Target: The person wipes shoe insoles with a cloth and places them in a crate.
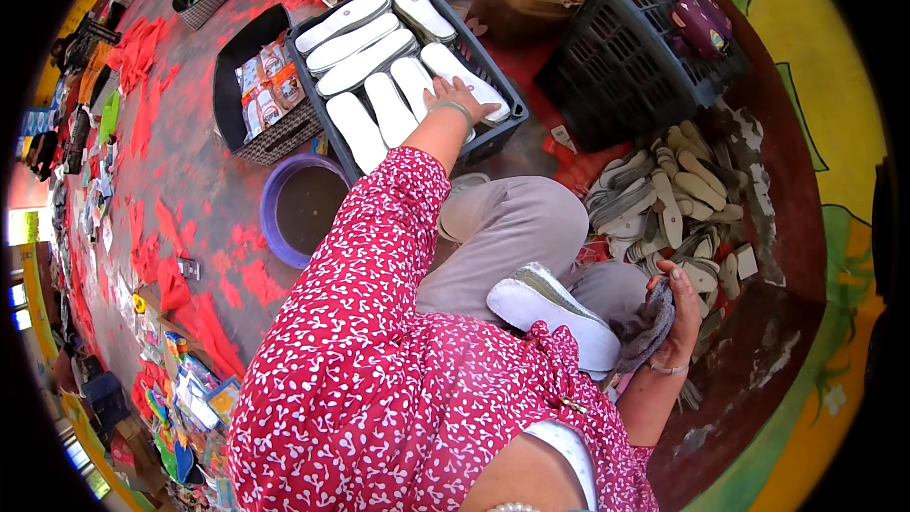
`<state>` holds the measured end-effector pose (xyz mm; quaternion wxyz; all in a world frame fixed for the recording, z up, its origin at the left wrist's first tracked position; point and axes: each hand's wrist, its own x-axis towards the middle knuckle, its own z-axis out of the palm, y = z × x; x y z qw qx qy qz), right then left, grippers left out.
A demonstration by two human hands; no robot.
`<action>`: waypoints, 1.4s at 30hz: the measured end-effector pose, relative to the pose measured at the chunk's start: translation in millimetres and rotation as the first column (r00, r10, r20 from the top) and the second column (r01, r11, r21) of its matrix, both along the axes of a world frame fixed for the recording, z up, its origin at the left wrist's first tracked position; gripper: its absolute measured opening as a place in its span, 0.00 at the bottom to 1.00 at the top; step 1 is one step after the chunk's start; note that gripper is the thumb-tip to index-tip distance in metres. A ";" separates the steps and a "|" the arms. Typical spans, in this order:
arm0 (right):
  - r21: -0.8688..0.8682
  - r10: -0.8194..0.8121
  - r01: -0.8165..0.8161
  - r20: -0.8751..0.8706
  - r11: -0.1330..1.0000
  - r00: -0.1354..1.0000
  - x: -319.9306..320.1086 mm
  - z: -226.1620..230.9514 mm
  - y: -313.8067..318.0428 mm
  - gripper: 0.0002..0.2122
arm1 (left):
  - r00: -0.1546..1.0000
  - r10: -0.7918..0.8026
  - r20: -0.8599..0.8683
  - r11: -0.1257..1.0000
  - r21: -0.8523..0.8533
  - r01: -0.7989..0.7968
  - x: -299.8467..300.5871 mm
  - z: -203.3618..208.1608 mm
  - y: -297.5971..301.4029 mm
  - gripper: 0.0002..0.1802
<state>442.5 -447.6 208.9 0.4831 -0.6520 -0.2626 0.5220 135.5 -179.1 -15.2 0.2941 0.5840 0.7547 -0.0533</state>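
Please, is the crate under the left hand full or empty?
Full across the top: white soles lie side by side over nearly all of the crate, beneath the left hand. Any deeper layers are hidden.

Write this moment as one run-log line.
left hand: over white insoles in black crate; right hand: holding grey cloth; nearby: insole stack

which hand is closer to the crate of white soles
Left: the left hand is on the white soles in the crate; the right hand holds a grey cloth away to the right.
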 end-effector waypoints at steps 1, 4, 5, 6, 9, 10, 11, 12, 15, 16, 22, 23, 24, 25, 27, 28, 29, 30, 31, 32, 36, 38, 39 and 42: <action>0.007 -0.001 0.001 0.003 1.000 1.000 0.5 2.6 0.8 0.13 | 1.000 -0.009 -0.012 1.000 -0.010 0.009 0.7 0.3 0.8 0.61; 0.059 -0.029 0.029 0.000 0.998 1.000 11.6 6.5 -4.8 0.13 | 1.000 -0.023 -0.008 0.999 -0.036 0.023 4.2 0.7 7.7 0.61; 0.079 -0.049 0.048 0.013 0.996 0.999 16.5 8.5 -6.1 0.13 | 0.999 -0.045 0.020 0.998 -0.040 0.046 2.3 3.4 9.2 0.60; 0.089 -0.077 0.074 0.028 0.993 0.997 21.9 11.3 -11.3 0.13 | 0.997 -0.072 0.039 0.997 0.001 0.072 -2.7 -0.4 10.6 0.60; 0.091 -0.022 0.009 0.144 0.996 0.989 51.0 20.6 -17.4 0.13 | 0.999 -0.046 -0.023 0.970 0.237 0.050 -25.5 -66.9 32.4 0.56; 0.094 -0.055 0.042 0.133 0.995 0.990 51.6 24.9 -22.6 0.13 | 1.000 -0.019 -0.005 0.974 0.226 0.019 -22.8 -56.2 31.0 0.56; 0.102 -0.069 0.060 0.086 0.993 0.994 56.1 26.6 -28.8 0.13 | 1.000 -0.018 0.022 0.949 0.314 0.010 -33.0 -69.4 36.5 0.53; 0.121 -0.089 0.083 0.041 0.989 0.995 60.2 25.8 -36.4 0.13 | 0.996 -0.072 0.053 0.923 0.383 0.047 -31.9 -54.4 31.3 0.49; 0.143 -0.173 0.171 -0.001 0.975 0.985 61.6 25.7 -57.1 0.13 | 0.960 -0.264 0.093 0.757 0.637 0.147 -25.1 -20.3 15.1 0.37; 0.131 -0.207 0.207 -0.017 0.970 0.978 58.4 22.4 -67.1 0.14 | 0.921 -0.348 0.176 0.719 0.680 0.142 -19.5 8.5 5.3 0.33; 0.113 -0.277 0.290 -0.120 0.950 0.953 50.8 11.4 -80.9 0.13 | 0.258 -0.833 0.490 0.551 0.689 0.470 42.0 156.0 -118.4 0.30; 0.125 -0.273 0.286 -0.115 0.950 0.955 50.7 9.1 -82.0 0.12 | 0.173 -0.909 0.380 0.405 0.703 0.585 51.1 171.2 -141.3 0.34; 0.128 -0.267 0.283 -0.131 0.950 0.955 48.9 8.1 -83.8 0.13 | 0.070 -0.961 0.268 0.242 0.693 0.680 60.2 183.8 -163.9 0.38; 0.131 -0.253 0.273 -0.151 0.953 0.956 45.9 7.8 -85.0 0.13 | 0.058 -0.983 0.176 0.162 0.667 0.728 65.0 185.9 -186.1 0.41; 0.120 -0.222 0.240 -0.146 0.963 0.964 52.7 -0.2 -79.8 0.13 | -0.002 -1.000 -0.005 -0.005 0.588 0.809 81.4 172.2 -202.7 0.46; 0.122 -0.216 0.236 -0.155 0.964 0.964 56.5 -6.5 -71.5 0.13 | 0.026 -1.000 -0.016 0.012 0.584 0.812 90.8 160.4 -199.2 0.46; 0.123 -0.210 0.231 -0.164 0.965 0.964 58.0 -12.7 -61.6 0.13 | 0.054 -0.998 -0.027 0.028 0.579 0.815 100.1 148.3 -194.2 0.45; 0.116 -0.206 0.227 -0.171 0.967 0.964 56.1 -14.5 -59.7 0.13 | 0.081 -0.996 -0.030 0.050 0.574 0.817 103.5 142.1 -195.5 0.45; 0.099 -0.218 0.238 -0.180 0.966 0.959 56.2 -17.7 -59.0 0.13 | 0.067 -0.992 -0.108 -0.003 0.551 0.835 105.1 138.3 -193.7 0.41; 0.095 -0.223 0.244 -0.187 0.965 0.957 56.7 -22.0 -59.3 0.13 | 0.059 -0.995 -0.080 0.008 0.524 0.852 105.8 132.8 -191.8 0.41; 0.094 -0.226 0.250 -0.210 0.964 0.951 63.8 -30.7 -65.0 0.12 | 0.050 -0.999 0.002 0.045 0.501 0.864 105.9 125.6 -184.0 0.39; 0.098 -0.231 0.255 -0.206 0.962 0.951 62.4 -29.8 -66.2 0.12 | 0.061 -0.994 0.089 0.096 0.476 0.874 105.2 130.9 -179.9 0.40; 0.103 -0.228 0.253 -0.209 0.962 0.951 63.6 -31.6 -66.4 0.12 | 0.097 -0.983 0.158 0.157 0.432 0.888 105.7 138.7 -178.7 0.42; 0.103 -0.225 0.251 -0.214 0.963 0.951 66.6 -36.6 -65.3 0.12 | 0.134 -0.929 0.344 0.232 0.262 0.937 106.5 157.3 -174.0 0.44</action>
